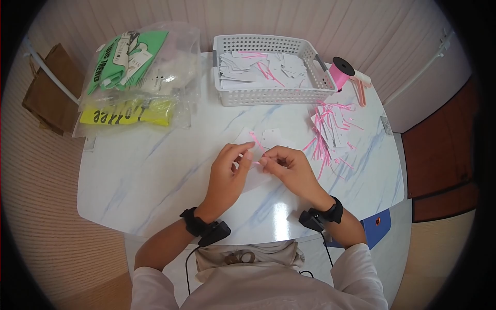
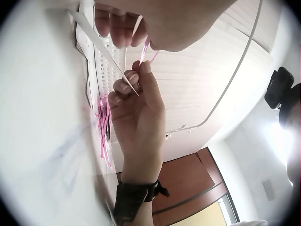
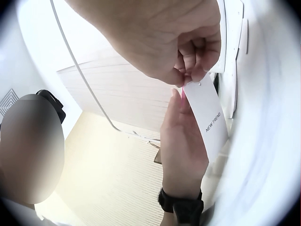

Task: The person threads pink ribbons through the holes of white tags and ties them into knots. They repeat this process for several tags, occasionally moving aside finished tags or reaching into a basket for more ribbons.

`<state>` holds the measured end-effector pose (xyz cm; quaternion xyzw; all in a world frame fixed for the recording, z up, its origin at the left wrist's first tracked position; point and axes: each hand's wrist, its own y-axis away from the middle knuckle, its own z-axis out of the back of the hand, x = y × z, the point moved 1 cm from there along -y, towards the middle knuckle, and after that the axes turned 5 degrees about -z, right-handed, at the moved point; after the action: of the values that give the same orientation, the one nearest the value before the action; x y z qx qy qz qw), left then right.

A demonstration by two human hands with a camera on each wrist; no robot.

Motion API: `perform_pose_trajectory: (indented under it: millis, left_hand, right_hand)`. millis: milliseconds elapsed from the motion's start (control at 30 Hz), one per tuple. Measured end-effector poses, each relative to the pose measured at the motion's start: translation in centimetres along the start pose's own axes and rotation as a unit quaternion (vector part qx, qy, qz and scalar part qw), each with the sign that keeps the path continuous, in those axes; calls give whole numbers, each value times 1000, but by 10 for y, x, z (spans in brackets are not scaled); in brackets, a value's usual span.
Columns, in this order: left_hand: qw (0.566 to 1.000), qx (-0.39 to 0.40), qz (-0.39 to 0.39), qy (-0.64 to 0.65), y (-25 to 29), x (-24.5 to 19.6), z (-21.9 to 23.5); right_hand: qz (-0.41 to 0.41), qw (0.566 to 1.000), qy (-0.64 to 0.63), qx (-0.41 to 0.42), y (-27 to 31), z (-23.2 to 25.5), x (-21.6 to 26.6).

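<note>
Between the two hands is a white tag printed "NEW TREND", tilted, with a hole near its upper end. The right hand pinches the tag's holed end and a pink ribbon between thumb and fingertips. On the other side, the left hand holds the ribbon with curled fingers; its exact grip is partly hidden. In the left wrist view, the ribbon spans from the left hand to the right hand's fingertips, and the tag appears nearly edge-on.
Other white tags lie just beyond the hands. A white basket of tags stands at the back, beside a pink ribbon spool. Ribboned tags are piled at right. Bagged clothes occupy the back left.
</note>
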<state>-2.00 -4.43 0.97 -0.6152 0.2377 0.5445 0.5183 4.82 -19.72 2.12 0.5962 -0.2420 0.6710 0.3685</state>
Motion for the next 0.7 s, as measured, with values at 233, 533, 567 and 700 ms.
perform_pose_trajectory:
  millis: [233, 533, 567, 700]
  left_hand:
    - [995, 81, 6, -57, 1, -3, 7]
    - [993, 102, -34, 52, 1, -17, 9]
    - [993, 100, -41, 53, 0, -17, 10]
    - [991, 107, -57, 58, 1, -14, 11]
  right_hand:
    - [-10, 1000, -27, 6, -2, 4, -1]
    - [13, 988, -135, 67, -2, 23, 14]
    - [13, 988, -136, 66, -2, 23, 15]
    - [13, 991, -120, 62, -2, 23, 13]
